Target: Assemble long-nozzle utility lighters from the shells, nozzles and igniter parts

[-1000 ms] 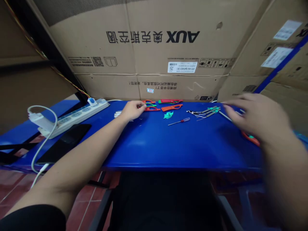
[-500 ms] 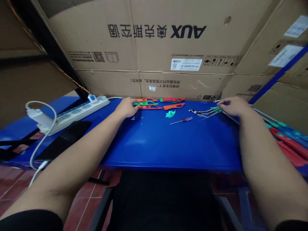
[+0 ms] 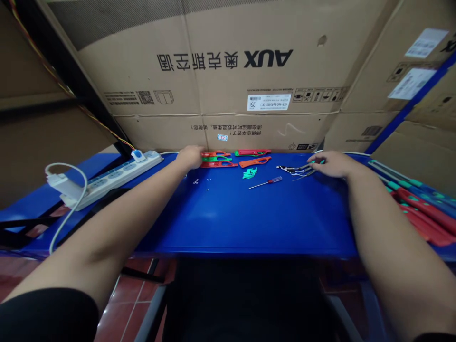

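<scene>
My left hand (image 3: 190, 157) is at the left ends of several plastic handle shells; an orange shell (image 3: 217, 154), a green shell (image 3: 221, 159) and a red-orange shell (image 3: 220, 165) lie side by side there. Its fingertips are hidden, so its grip does not show. My right hand (image 3: 331, 164) reaches over thin metal rods with white wires (image 3: 298, 170), thumb and fingers closed around a green end. Between the hands lie a red-and-green shell pair (image 3: 252, 152), another orange shell (image 3: 255, 162), small turquoise pieces (image 3: 250, 173) and a screwdriver (image 3: 267, 182) with a clear purplish handle.
A white power strip (image 3: 117, 178) with plugs and a cable stands at the left. Tiny white parts (image 3: 195, 181) lie near my left forearm. Red and blue handled tools (image 3: 423, 209) are piled at the right. A large cardboard box (image 3: 213, 104) walls off the back of the blue table (image 3: 228, 218).
My right hand has moved left over the wired rods, its fingers now around a green end. My left hand has drawn slightly left along the shells. The view has tilted a little.
</scene>
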`<state>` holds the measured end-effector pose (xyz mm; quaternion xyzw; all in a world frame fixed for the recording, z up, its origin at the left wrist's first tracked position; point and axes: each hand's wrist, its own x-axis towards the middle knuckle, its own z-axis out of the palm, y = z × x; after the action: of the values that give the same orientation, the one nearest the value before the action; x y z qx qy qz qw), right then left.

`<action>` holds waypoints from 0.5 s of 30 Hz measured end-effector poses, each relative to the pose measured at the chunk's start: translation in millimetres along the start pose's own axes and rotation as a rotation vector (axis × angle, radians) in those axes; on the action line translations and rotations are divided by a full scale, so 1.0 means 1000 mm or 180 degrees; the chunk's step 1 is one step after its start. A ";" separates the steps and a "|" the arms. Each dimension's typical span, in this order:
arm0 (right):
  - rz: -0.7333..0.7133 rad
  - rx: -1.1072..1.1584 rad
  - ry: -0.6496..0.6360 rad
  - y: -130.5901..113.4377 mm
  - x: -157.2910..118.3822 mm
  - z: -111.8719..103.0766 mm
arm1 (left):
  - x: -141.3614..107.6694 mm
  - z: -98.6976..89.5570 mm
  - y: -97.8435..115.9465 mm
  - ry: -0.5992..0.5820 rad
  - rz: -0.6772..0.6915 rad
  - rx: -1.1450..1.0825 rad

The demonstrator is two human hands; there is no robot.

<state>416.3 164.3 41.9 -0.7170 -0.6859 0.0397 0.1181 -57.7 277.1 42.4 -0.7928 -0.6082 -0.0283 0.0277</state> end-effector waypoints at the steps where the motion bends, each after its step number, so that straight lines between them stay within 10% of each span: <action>1: -0.0014 -0.0006 0.0019 0.002 0.000 -0.001 | 0.008 -0.002 -0.003 -0.0122 -0.0050 0.0074; 15: -0.0188 -0.0034 0.0124 0.007 -0.001 -0.002 | 0.021 -0.009 -0.031 -0.0522 0.0115 0.0289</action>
<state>423.2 162.6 42.8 -0.6977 -0.7045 0.0186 0.1286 -82.4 305.1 53.3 -0.8012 -0.5947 0.0649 0.0142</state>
